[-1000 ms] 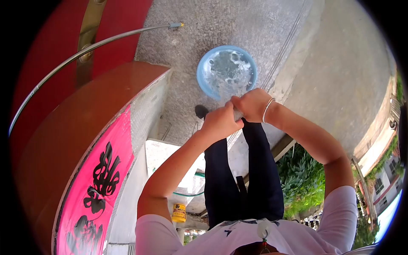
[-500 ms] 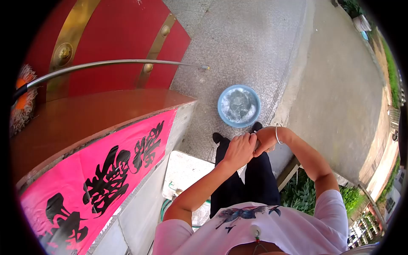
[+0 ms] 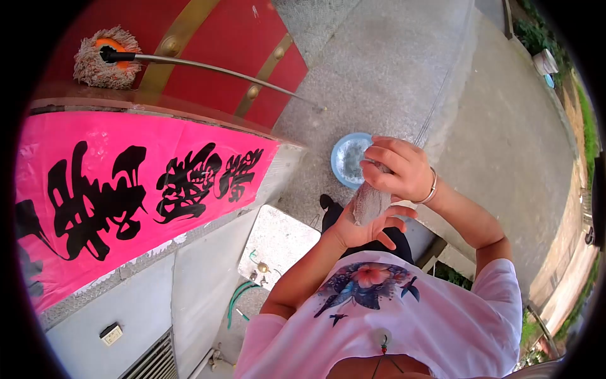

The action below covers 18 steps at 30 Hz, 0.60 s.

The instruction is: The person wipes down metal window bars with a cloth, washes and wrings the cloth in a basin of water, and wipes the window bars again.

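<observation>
A wet-looking grey cloth (image 3: 372, 201) hangs bunched between my two hands. My right hand (image 3: 404, 169), with a bracelet at the wrist, grips its upper end with curled fingers. Below it, my left hand (image 3: 361, 228) is open, palm up and fingers spread, with the cloth's lower end against the palm. Beyond my hands, a blue basin (image 3: 338, 161) of foamy water stands on the floor, partly covered by my right hand.
A mop (image 3: 120, 57) leans by the red door (image 3: 208, 38) at upper left. Pink paper with black writing (image 3: 142, 145) covers the ledge front. A white slab (image 3: 278, 230) with a brass fitting and a green hose (image 3: 235, 300) lie to my left.
My hands were clasped together over the cloth; now they have come apart and nearer to me. The left has opened, and more of the cloth shows. The view has shifted, bringing the mop head into sight.
</observation>
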Motion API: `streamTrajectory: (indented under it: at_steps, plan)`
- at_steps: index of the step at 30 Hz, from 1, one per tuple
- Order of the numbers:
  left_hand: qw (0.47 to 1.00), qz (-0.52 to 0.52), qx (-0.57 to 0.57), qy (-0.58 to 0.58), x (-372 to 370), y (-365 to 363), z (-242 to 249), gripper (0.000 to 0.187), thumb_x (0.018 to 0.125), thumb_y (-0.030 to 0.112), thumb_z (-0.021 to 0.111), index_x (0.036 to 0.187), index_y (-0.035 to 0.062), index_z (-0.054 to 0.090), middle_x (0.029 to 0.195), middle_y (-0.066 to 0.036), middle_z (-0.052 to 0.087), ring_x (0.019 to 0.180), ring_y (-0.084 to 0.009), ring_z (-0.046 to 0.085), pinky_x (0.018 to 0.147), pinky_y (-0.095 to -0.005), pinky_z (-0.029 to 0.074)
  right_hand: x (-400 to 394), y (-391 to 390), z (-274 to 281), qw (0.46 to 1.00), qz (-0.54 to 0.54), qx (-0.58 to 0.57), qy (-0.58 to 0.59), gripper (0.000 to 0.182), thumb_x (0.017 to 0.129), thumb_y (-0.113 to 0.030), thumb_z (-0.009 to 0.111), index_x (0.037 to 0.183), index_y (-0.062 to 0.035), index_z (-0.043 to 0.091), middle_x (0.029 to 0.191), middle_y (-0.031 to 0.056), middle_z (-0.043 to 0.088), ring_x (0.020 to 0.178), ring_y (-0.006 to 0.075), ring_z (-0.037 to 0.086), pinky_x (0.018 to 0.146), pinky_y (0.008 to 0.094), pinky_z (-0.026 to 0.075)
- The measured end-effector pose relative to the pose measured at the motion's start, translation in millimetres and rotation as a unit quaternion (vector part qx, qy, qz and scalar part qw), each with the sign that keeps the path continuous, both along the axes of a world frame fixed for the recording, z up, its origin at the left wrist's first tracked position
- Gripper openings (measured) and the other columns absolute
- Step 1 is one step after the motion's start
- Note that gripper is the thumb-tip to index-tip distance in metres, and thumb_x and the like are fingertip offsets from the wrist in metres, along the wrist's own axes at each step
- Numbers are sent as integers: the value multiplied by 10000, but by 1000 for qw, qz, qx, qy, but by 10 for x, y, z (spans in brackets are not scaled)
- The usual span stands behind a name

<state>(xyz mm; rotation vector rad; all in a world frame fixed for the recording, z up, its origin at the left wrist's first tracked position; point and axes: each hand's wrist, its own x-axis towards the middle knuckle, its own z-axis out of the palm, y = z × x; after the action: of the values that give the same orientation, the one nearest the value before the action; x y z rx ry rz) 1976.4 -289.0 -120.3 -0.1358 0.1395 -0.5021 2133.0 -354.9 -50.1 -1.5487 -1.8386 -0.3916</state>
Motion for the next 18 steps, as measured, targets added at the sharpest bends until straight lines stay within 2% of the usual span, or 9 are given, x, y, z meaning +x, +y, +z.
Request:
streamTrajectory:
  at_steps: [4,7,8,10,11,12,14,16,18]
  plan:
    - [981,4,-167,-97,48,-186,593,1050,790,662,545,1467,17,68,1323,-335,358,957,-338,605,659,-477,589,68,-47,334,981,94,124,-117,209,642,-74,647,789,-111,502,915,81,568,779,246,594,707,369,562]
    - [974,0,-146,-175,-33,-241,868,1077,760,364,759,1436,-73,44,1047,-249,566,458,-186,495,356,-261,503,113,-171,566,968,149,152,-132,191,654,-93,620,801,-122,502,905,71,553,764,249,567,688,354,533]
    - [974,1,-145,-175,-68,-242,881,1077,760,364,759,1436,-73,44,1047,-249,566,458,-186,495,356,-261,503,116,-210,638,964,178,153,-127,178,674,-134,620,812,-125,508,888,56,537,765,247,553,686,341,512]
    - [979,-86,39,-181,-47,-202,898,988,759,318,771,1392,-111,145,828,-150,586,365,-97,360,286,-190,334,172,-254,711,958,184,173,-136,206,648,-123,621,816,-142,505,864,51,536,701,220,520,588,305,478]
    - [982,-79,85,-149,-47,-176,997,756,741,274,781,1270,-81,374,746,-68,546,438,-55,402,335,-196,268,211,-323,724,961,171,144,-162,215,634,-120,618,809,-154,498,847,48,534,670,203,501,537,287,448]
    - [982,-77,87,-150,-47,-153,1033,756,741,274,781,1270,-81,374,746,-68,546,438,-55,402,335,-196,268,247,-379,734,963,158,115,-187,225,621,-118,616,802,-166,491,829,44,533,639,187,481,487,270,418]
    - [884,-68,459,-54,-36,-113,1103,555,722,246,777,1127,-25,510,738,-28,541,498,-44,421,409,-181,306,257,-429,680,955,134,127,-231,227,599,-126,617,763,-184,472,766,19,509,589,159,447,421,245,354]
    - [834,-75,546,-24,14,-106,1159,419,714,235,770,1021,23,580,768,-18,566,562,-43,470,470,-189,349,252,-475,583,961,111,54,-248,241,644,-84,655,739,-161,448,691,-6,479,520,134,442,389,231,353]
    - [704,-15,710,-20,71,-137,1029,406,722,251,769,1004,23,588,781,-21,579,582,-51,496,467,-197,369,256,-485,433,962,99,-20,-253,205,656,-100,649,737,-162,471,684,2,497,516,144,477,388,253,374]
